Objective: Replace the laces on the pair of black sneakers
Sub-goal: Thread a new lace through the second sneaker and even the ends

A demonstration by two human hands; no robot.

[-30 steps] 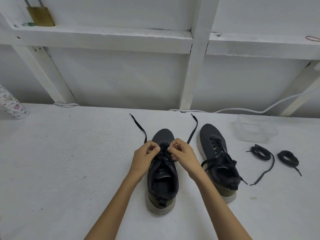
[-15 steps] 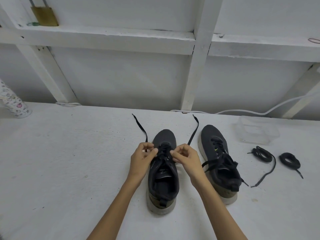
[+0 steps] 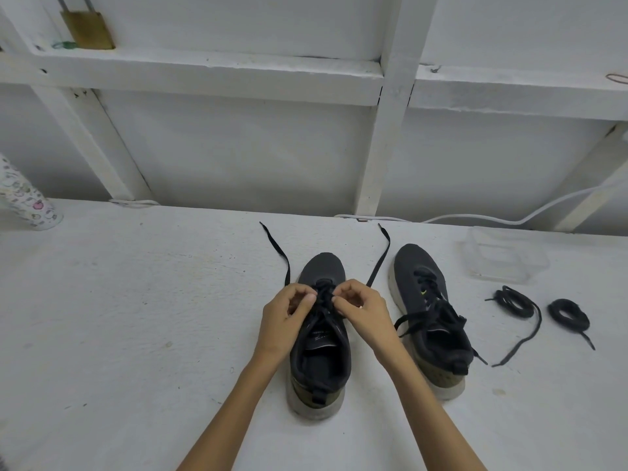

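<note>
Two black sneakers stand toe-away on the white table. The left sneaker [image 3: 321,355] is between my hands, its black lace [image 3: 377,263] running out past the toe in two loose ends. My left hand [image 3: 289,317] and my right hand [image 3: 362,309] both pinch the lace at the lower eyelets, fingers curled. The right sneaker [image 3: 430,314] stands beside it, laced, with its lace ends loose. Two coiled black laces, the nearer coil [image 3: 515,302] and the farther coil [image 3: 569,314], lie to the right on the table.
A clear plastic box [image 3: 503,256] sits behind the coiled laces. A white cable [image 3: 475,217] runs along the back edge. A patterned bottle [image 3: 25,198] stands at far left. White wooden framing rises behind the table, with a brass padlock [image 3: 86,28] on its ledge.
My hands had drawn slightly apart on the lace, then closed in again over the lower eyelets. The lace ends and the right sneaker have stayed put.
</note>
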